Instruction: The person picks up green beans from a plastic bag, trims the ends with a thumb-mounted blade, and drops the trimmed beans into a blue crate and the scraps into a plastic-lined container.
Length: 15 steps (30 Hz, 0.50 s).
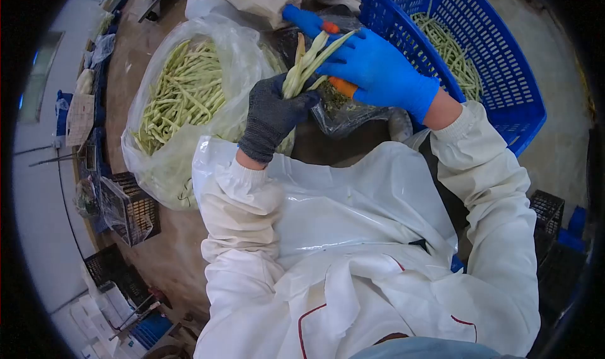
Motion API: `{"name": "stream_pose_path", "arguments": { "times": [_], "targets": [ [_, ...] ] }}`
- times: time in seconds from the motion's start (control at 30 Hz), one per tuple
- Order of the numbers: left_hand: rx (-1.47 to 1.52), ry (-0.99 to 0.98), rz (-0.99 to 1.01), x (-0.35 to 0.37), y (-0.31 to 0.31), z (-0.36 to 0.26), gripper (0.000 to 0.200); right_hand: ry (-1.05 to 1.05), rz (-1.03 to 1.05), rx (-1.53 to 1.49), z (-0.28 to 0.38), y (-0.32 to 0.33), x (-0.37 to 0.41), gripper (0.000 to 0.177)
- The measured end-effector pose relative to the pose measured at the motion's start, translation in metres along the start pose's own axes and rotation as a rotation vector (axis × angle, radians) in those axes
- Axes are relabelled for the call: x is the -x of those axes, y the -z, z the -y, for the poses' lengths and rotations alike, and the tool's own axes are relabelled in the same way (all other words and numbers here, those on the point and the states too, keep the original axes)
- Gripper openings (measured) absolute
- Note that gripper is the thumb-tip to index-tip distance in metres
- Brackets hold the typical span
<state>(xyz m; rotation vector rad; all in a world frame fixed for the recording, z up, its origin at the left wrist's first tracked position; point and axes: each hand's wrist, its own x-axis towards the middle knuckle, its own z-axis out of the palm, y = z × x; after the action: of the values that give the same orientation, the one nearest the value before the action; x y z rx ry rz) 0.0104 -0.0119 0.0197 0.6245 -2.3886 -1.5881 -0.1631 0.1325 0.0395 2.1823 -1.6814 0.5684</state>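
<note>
My left hand [274,110], in a dark grey knit glove, is closed round the lower end of a bunch of pale green beans [307,64]. The beans point up and to the right. My right hand [378,69], in a blue glove, is at the beans' upper part, with an orange-handled tool [343,87] under its fingers; the tool's blade cannot be made out. Left of my hands stands a clear plastic bag [236,50] full of green beans [183,91]. Beneath my right hand lies dark plastic with green scraps [337,104].
A blue crate [526,97] with green beans [450,53] stands at the upper right. At the top, a co-worker's blue-gloved hand [301,20] is close to my hands. Black crates [129,211] are at the left, and another [547,211] at the right.
</note>
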Motion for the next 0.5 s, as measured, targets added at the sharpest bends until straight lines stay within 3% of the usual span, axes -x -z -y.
{"name": "stream_pose_path", "arguments": {
  "times": [0.1,0.2,0.3,0.4,0.5],
  "targets": [
    [-0.001,0.091,0.022,0.002,-0.002,-0.011,0.025,-0.004,0.11,0.126,0.004,-0.008,0.0,0.043],
    [0.229,0.046,-0.039,0.007,-0.011,-0.015,0.027,-0.33,-0.068,-0.184,0.011,-0.021,-0.001,0.021],
    [0.464,0.033,-0.141,0.011,-0.02,-0.021,0.026,-0.857,-0.157,-1.226,0.008,-0.025,-0.003,0.022],
    [0.555,-0.144,-0.378,-0.001,-0.001,-0.01,0.025,-0.748,0.073,-1.179,-0.011,-0.045,0.015,0.025],
    [0.827,-0.246,-0.453,-0.006,0.044,-0.003,0.027,-0.788,0.469,-0.336,-0.021,-0.034,0.022,0.025]
  ]
}}
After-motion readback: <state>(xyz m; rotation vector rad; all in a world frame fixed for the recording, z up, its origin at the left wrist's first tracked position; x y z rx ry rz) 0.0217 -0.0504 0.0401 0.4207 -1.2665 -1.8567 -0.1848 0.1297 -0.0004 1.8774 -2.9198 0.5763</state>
